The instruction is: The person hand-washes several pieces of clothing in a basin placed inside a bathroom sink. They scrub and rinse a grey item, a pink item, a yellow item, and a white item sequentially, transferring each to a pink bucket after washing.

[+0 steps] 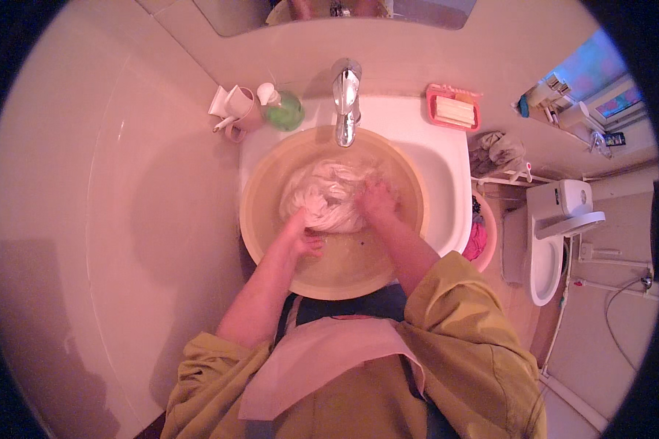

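Note:
A round yellowish plastic basin [252, 241] filled with water rests on the white washbasin [456, 181]. Bunched white cloth [332, 192] lies wet in the water. At the cloth's lower left edge is my left hand [305, 236], fingers apart and partly under water; its thumb lies against the cloth. On the cloth's right side my right hand [378, 198] is in the water with its fingers spread; whether it grips any cloth is unclear. A chrome faucet [347, 104] stands over the basin's far rim, and no stream of water shows from it.
A green pump bottle [284, 111] and a cup [241, 107] with tubes stand at the back left. A red soap dish [431, 110] holds a pale bar at the back right. Further right are a pink tub [490, 236] with clothes and a white toilet [546, 269]. The wall is close on the left.

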Motion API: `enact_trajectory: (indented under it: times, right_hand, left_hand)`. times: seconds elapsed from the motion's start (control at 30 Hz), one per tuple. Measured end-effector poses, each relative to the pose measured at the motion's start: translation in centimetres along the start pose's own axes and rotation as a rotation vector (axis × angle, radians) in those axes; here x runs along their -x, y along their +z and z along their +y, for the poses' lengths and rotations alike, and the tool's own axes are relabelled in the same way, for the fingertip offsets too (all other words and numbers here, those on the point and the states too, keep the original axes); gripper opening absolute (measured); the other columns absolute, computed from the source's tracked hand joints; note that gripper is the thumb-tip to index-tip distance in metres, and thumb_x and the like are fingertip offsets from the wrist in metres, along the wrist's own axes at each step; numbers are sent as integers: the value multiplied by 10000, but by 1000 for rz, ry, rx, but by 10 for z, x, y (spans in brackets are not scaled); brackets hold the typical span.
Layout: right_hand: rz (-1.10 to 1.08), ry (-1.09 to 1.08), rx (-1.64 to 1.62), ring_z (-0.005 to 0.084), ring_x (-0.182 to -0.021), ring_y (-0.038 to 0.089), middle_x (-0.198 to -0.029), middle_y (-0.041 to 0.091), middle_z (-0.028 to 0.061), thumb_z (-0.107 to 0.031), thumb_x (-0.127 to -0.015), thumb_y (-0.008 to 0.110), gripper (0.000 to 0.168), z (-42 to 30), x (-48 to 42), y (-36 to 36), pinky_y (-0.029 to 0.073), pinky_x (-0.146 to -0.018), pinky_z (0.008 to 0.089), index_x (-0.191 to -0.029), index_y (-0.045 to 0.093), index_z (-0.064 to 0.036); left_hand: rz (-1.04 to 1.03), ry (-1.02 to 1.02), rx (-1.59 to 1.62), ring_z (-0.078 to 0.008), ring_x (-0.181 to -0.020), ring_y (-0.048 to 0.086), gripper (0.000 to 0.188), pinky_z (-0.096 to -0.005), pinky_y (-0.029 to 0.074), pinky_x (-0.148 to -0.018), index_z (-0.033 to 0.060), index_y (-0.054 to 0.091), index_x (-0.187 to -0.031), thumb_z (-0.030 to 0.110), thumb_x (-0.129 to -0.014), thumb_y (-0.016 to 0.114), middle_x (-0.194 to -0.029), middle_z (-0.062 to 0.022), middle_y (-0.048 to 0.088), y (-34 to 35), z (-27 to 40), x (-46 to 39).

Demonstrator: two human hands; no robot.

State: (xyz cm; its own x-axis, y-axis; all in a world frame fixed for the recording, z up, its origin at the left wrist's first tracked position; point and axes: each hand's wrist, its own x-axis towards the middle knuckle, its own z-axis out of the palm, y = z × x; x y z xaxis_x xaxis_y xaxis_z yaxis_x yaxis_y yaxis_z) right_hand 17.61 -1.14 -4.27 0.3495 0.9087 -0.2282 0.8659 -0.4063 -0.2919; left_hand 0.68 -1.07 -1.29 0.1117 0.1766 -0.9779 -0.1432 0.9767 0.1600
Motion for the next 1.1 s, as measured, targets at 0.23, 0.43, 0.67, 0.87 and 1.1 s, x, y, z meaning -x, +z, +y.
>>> enact_trajectory:
  times: [0.23, 0.43, 0.67, 0.87, 1.1]
  right_hand:
    - [-357, -309, -737, 333, -839, 574, -883, 579, 236, -345, -745, 568, 434, -83, 79, -74, 451, -739, 396, -1011, 531, -3]
    - [-55, -295, -505, 375, -885, 532, -953, 549, 225, -297, -762, 537, 372, -94, 83, -70, 429, -781, 422, -1035, 527, -44]
    - [-180, -357, -61, 329, -834, 560, -965, 555, 209, -306, -749, 549, 435, 21, -3, -39, 454, -749, 410, -1085, 499, -34]
    - [-804, 130, -1128, 294, -934, 542, -1122, 482, 186, -310, -663, 674, 682, -14, 0, -68, 435, -814, 360, -1178, 382, 29]
    - [-213, -14, -290, 324, -1041, 484, -1140, 468, 234, -282, -621, 715, 715, 1, -17, -20, 407, -871, 362, -1187, 377, -6]
  left_hand:
    - [-454, 38, 250, -332, -1043, 416, 601, -508, 288, -903, 47, 443, -1160, 517, -786, 427, -1131, -160, 441, 5, 27, 21]
    - [-752, 393, 216, -277, -888, 523, 473, -414, 403, -809, 38, 502, -1086, 407, -790, 484, -994, -109, 537, 4, 17, 36]
    - [-147, 996, -379, -263, -855, 583, 382, -365, 464, -764, 5, 508, -1063, 228, -757, 555, -968, -137, 586, 32, 12, 56]
    - [81, 991, -1396, -259, -926, 560, 427, -355, 434, -796, -24, 481, -1087, 255, -770, 540, -998, -179, 569, 66, -19, 111]
    - [19, 816, -718, -232, -960, 544, 454, -351, 420, -810, 32, 416, -1175, 318, -826, 467, -1071, -135, 549, 13, -5, 0]
